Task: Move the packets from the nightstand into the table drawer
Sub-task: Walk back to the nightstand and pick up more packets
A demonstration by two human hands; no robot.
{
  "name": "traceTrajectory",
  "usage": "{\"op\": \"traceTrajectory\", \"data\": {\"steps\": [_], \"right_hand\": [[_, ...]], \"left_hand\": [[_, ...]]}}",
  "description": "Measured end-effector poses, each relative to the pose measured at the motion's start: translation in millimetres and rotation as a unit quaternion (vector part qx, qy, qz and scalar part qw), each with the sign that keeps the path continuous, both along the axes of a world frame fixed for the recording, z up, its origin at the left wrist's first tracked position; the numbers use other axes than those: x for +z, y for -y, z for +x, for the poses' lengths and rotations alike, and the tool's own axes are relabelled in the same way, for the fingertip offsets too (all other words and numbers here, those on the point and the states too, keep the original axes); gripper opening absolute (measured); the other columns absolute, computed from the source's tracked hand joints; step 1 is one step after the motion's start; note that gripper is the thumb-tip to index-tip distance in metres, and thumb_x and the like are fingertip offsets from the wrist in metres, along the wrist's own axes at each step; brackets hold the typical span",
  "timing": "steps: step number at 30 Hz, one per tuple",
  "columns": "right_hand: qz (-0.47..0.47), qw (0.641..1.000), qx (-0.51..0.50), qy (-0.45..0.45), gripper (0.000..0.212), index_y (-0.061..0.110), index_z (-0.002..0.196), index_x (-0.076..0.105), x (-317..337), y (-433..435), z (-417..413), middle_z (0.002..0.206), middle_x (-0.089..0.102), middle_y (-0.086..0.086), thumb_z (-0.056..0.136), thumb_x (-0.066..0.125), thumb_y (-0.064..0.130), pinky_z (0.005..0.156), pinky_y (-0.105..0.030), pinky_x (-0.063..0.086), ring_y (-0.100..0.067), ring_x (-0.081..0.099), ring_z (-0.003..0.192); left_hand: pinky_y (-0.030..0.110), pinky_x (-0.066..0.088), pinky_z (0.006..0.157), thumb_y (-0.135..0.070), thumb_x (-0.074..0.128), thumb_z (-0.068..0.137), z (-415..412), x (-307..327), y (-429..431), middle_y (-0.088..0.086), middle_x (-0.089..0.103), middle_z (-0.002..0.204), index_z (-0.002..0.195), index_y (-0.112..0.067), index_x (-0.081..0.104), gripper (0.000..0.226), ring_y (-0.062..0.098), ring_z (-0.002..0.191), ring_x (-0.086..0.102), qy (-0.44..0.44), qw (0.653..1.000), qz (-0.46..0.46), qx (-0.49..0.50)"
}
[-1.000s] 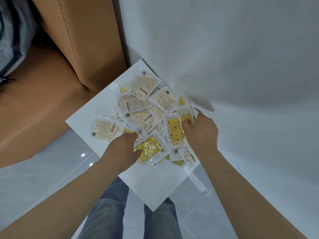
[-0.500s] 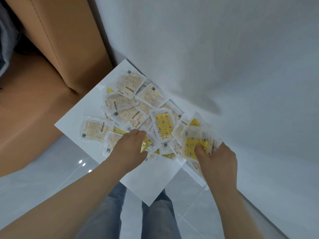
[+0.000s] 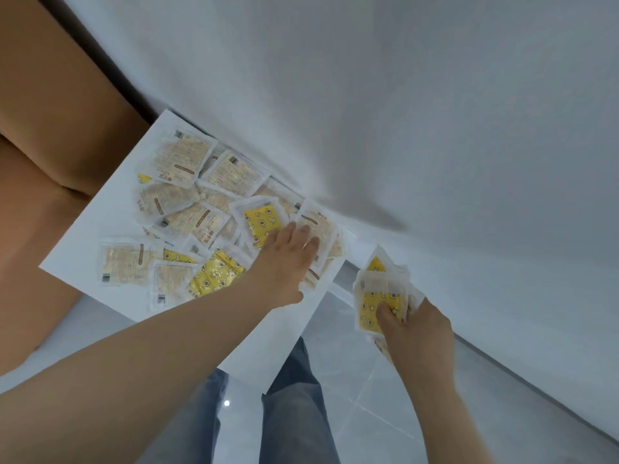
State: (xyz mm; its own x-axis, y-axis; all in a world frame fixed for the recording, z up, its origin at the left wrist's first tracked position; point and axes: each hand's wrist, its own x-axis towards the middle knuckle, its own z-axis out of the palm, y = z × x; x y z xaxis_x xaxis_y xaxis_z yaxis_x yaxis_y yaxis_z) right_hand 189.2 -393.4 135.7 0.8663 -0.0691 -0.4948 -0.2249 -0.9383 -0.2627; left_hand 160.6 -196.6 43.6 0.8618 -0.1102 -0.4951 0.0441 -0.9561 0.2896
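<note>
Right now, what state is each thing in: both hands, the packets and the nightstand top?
Left hand: open, fingers spread flat on a pale packet at the pile's right edge.
Right hand: closed grip on a bunch of packets, held off the nightstand's right side, yellow one on top.
Pile of packets: loose, overlapping, lying on the nightstand.
Nightstand top: partly bare near the front corner.
Drawer: not in view.

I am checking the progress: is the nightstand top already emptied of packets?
Not emptied. Many packets lie spread on the nightstand; the right hand holds only a few.
</note>
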Motion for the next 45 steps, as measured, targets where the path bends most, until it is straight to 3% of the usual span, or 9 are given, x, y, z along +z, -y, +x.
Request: {"op": "traceTrajectory", "data": {"steps": [5, 10, 15, 21, 30, 35, 38, 41, 45], "right_hand": [[0.020, 1.000, -0.012, -0.019, 0.036, 0.027, 0.061, 0.035, -0.7, 15.3, -3.9, 0.051, 0.043, 0.008, 0.084, 0.063, 0.024, 0.041, -0.018, 0.026, -0.006, 0.043, 0.044], [0.015, 0.999, -0.019, -0.035, 0.031, 0.022, 0.063, 0.041, -3.0, 24.1, -3.4, 0.052, 0.044, 0.008, 0.085, 0.063, 0.024, 0.041, -0.017, 0.026, -0.006, 0.044, 0.046], [0.020, 0.999, -0.016, -0.042, 0.030, 0.022, 0.063, 0.041, -9.5, 25.5, -5.6, 0.054, 0.048, 0.005, 0.084, 0.062, 0.025, 0.043, -0.022, 0.031, -0.010, 0.046, 0.049], [0.034, 0.999, 0.013, -0.030, 0.031, 0.026, 0.063, 0.038, -20.5, 17.7, -6.2, 0.051, 0.043, 0.008, 0.083, 0.061, 0.025, 0.037, -0.011, 0.025, -0.005, 0.042, 0.044], [0.048, 0.998, 0.021, -0.023, 0.009, 0.022, 0.082, 0.057, -18.5, 17.9, -11.2, 0.065, 0.059, 0.007, 0.085, 0.060, 0.029, 0.046, -0.020, 0.040, -0.007, 0.059, 0.059], [0.051, 0.999, 0.012, 0.003, 0.015, 0.016, 0.072, 0.054, 3.4, 12.2, -13.4, 0.061, 0.058, 0.000, 0.082, 0.060, 0.026, 0.051, -0.032, 0.048, -0.019, 0.058, 0.057], [0.061, 0.998, 0.006, 0.034, 0.022, 0.016, 0.065, 0.046, 27.2, 4.0, -18.8, 0.055, 0.050, 0.000, 0.081, 0.060, 0.023, 0.048, -0.031, 0.043, -0.019, 0.049, 0.051], [0.071, 0.996, -0.015, 0.061, 0.024, 0.017, 0.064, 0.043, 54.2, -4.6, -30.1, 0.054, 0.048, 0.003, 0.081, 0.059, 0.023, 0.047, -0.027, 0.036, -0.015, 0.045, 0.049], [0.066, 0.995, -0.023, 0.071, 0.016, 0.014, 0.072, 0.052, 92.0, -11.0, -61.3, 0.061, 0.058, 0.000, 0.081, 0.059, 0.025, 0.050, -0.029, 0.043, -0.019, 0.056, 0.057]], "left_hand": [[0.059, 0.003, 0.116, -0.041, 0.072, 0.075, 15.4, -21.7, 21.0, 0.017, -0.008, 0.157, 0.150, -0.017, -0.001, 0.108, 0.042, 0.143, -0.010, -0.051, 0.994, 0.087, -0.053], [0.063, 0.002, 0.114, -0.047, 0.074, 0.071, 26.0, -40.9, 31.6, 0.015, -0.015, 0.157, 0.151, -0.022, -0.007, 0.116, 0.050, 0.141, -0.009, -0.064, 0.990, 0.123, -0.024], [0.058, 0.025, 0.109, -0.032, 0.071, 0.078, 38.1, -40.8, 34.4, 0.019, 0.018, 0.149, 0.143, -0.024, 0.023, 0.081, 0.050, 0.131, 0.028, -0.032, 0.991, 0.129, -0.009], [0.039, 0.046, 0.079, -0.006, 0.057, 0.084, 50.0, -29.0, 29.8, 0.014, 0.046, 0.121, 0.131, -0.015, 0.042, 0.050, 0.033, 0.098, 0.056, 0.008, 0.993, 0.117, -0.021], [0.032, 0.040, 0.059, -0.005, 0.051, 0.086, 39.9, -9.4, 13.3, 0.009, 0.054, 0.104, 0.134, -0.017, 0.043, 0.050, 0.028, 0.083, 0.059, 0.062, 0.997, -0.006, 0.036], [0.041, 0.052, 0.074, -0.015, 0.054, 0.090, 10.4, 35.9, 2.6, 0.010, 0.059, 0.105, 0.134, -0.016, 0.045, 0.045, 0.030, 0.087, 0.062, 0.069, 0.986, -0.109, 0.109], [0.040, 0.051, 0.076, -0.017, 0.051, 0.092, -9.8, 69.3, -2.6, 0.010, 0.064, 0.103, 0.133, -0.018, 0.046, 0.042, 0.028, 0.092, 0.061, 0.058, 0.975, -0.157, 0.145], [0.036, 0.051, 0.066, -0.018, 0.051, 0.090, -28.0, 106.4, -10.8, 0.004, 0.068, 0.091, 0.125, -0.020, 0.052, 0.035, 0.022, 0.077, 0.062, 0.062, 0.964, -0.203, 0.163], [0.030, 0.047, 0.062, -0.019, 0.051, 0.091, -56.8, 160.7, -20.3, -0.005, 0.062, 0.070, 0.124, -0.018, 0.055, 0.033, 0.009, 0.060, 0.055, 0.070, 0.957, -0.227, 0.164]]}}
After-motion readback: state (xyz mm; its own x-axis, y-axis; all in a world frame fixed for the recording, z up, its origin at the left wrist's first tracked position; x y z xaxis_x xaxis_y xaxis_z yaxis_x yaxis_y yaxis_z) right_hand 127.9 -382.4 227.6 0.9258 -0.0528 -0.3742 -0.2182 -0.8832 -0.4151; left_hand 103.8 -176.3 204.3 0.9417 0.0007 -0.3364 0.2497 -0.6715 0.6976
